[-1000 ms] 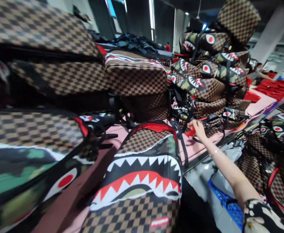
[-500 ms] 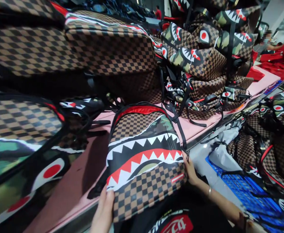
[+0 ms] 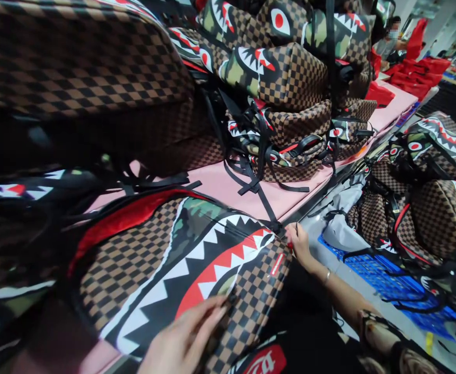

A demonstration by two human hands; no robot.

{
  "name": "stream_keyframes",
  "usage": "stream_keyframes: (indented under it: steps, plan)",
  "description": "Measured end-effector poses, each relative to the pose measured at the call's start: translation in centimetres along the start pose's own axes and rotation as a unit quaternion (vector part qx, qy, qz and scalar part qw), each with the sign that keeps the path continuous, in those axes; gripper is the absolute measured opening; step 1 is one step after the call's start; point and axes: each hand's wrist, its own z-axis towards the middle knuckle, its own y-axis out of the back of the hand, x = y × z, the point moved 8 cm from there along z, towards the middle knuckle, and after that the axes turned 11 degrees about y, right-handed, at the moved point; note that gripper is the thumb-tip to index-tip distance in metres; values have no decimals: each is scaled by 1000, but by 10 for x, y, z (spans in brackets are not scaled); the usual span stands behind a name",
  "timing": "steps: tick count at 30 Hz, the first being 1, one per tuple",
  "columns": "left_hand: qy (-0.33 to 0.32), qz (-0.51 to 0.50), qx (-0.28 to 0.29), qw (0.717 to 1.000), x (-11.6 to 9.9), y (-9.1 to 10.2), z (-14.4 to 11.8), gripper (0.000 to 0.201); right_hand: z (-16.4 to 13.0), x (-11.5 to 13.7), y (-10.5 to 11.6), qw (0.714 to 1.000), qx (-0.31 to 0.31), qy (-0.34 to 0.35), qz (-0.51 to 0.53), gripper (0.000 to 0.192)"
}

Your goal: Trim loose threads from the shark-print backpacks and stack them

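Lies flat on the pink desk [image 3: 228, 189], shark-mouth checkered backpack [image 3: 181, 270], long axis slanting from upper left to lower right, red-lined top toward the stacked backpacks [image 3: 286, 78]. Steadied by left hand [image 3: 183, 340], fingers spread on its bottom edge; right hand [image 3: 298, 243] pinching a small red-handled tool at its corner.

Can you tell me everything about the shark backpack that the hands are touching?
The shark backpack lies face up and slanted on the pink table. It looks like smooth brown checkered material with a camouflage patch, a big red mouth with white teeth, red trim round its top and a small red label. The left hand rests flat on its lower front. The right hand grips its right edge near a black strap.
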Motion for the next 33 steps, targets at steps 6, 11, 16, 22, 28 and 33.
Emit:
stream_keyframes:
  steps: [6, 11, 16, 22, 28, 33]
  plan:
    - [-248, 33, -12, 968, -131, -23, 58, 29, -53, 0, 54, 999, -7, -24, -38, 21]
    - [-311, 87, 28, 946, -156, -50, 80, 19, -86, 14, 61, 999, 33, -27, 15, 15]
    - [-258, 70, 46, 963, -151, -54, 93, 23, -86, 39, 57, 995, 96, -24, 8, 18]
    - [-267, 55, 79, 959, -148, -54, 92, 23, -75, 47, 58, 993, 108, -31, 24, 15]
    - [-269, 114, 56, 955, -148, -63, 90, 25, -76, 52, 58, 994, 97, -33, 22, 17]
    - [-258, 114, 62, 957, -151, -65, 93, 21, -75, 63, 52, 988, 133, -11, -83, 14]
